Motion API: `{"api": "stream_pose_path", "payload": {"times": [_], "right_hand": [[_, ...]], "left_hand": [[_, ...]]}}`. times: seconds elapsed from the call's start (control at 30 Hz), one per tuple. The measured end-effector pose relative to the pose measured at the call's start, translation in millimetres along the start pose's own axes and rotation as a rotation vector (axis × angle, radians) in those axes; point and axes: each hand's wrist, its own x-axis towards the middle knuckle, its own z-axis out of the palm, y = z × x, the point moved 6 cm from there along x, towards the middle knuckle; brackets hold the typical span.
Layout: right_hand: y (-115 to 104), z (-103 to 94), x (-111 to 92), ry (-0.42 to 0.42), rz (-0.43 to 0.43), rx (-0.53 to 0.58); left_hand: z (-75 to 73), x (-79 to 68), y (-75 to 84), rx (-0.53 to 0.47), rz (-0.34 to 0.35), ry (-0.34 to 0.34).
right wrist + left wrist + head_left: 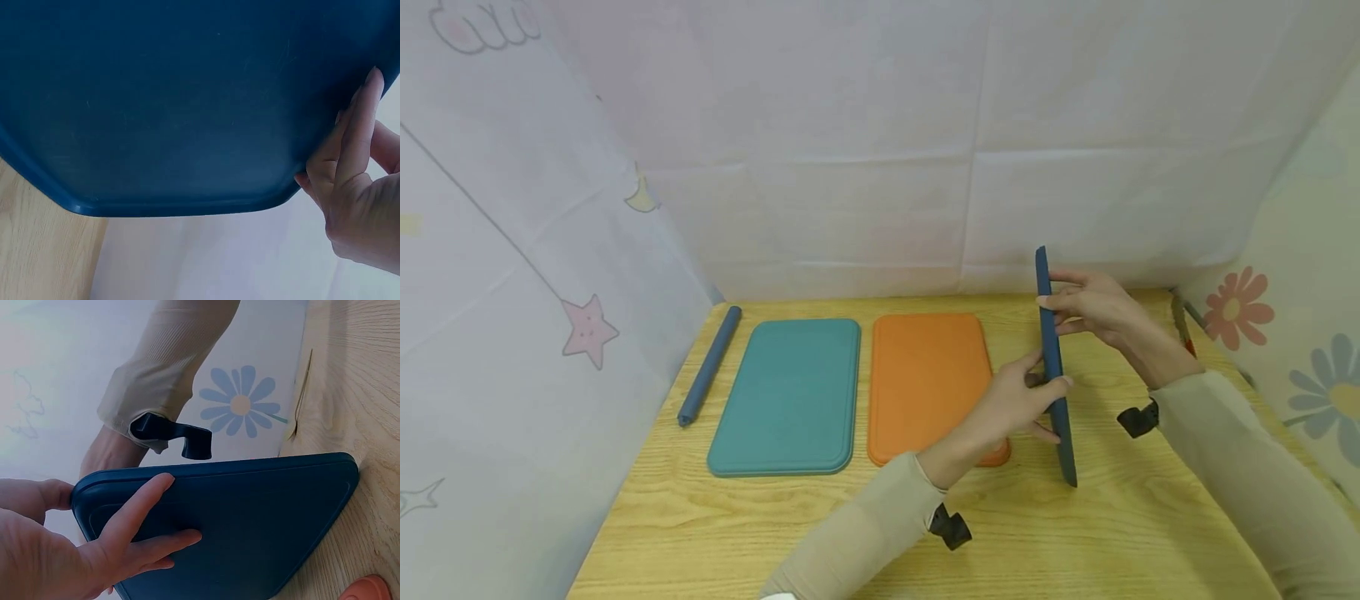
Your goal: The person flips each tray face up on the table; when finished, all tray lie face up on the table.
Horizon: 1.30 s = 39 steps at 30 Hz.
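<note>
Both hands hold a dark blue tray tilted up on its side, nearly edge-on in the head view. My left hand grips its nearer half, thumb over the upper edge and fingers against the left face. My right hand pinches the farther part of the edge from the right. The tray's raised rim and scratched inner face fill much of the right wrist view. To the left, an orange tray lies flat, partly behind my left hand. A teal tray lies beside it.
A blue rolled-up cylinder lies along the table's left side. The wooden table is bounded by hanging white cloth at the back and printed cloth at both sides. A thin object with a red part lies near the right back corner.
</note>
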Motion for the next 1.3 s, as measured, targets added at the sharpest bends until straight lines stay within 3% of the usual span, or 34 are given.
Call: {"api": "stream_pose_path", "payload": {"times": [0.47, 0.63, 0.83, 1.1, 1.3], "right_hand": [[4, 17.8, 6, -0.044, -0.006, -0.04], [13, 11.0, 2, -0.014, 0.003, -0.05], [55, -22.6, -4, 0.054, 0.063, -0.131], [139, -56.0, -18, -0.034, 0.164, -0.259], [167, -58.3, -28, -0.087, 0.217, -0.237]], "left_hand": [[-5.9, -4.5, -7.6, -0.163, -0.009, 0.01], [-9.0, -6.6, -13.2, -0.221, -0.006, 0.023], [-10.2, -6.5, -20.3, -0.255, -0.018, 0.039], [-12.8, -7.7, -23.3, -0.315, -0.041, 0.051], [-17.6, -7.0, -25.8, -0.362, -0.062, 0.052]]}}
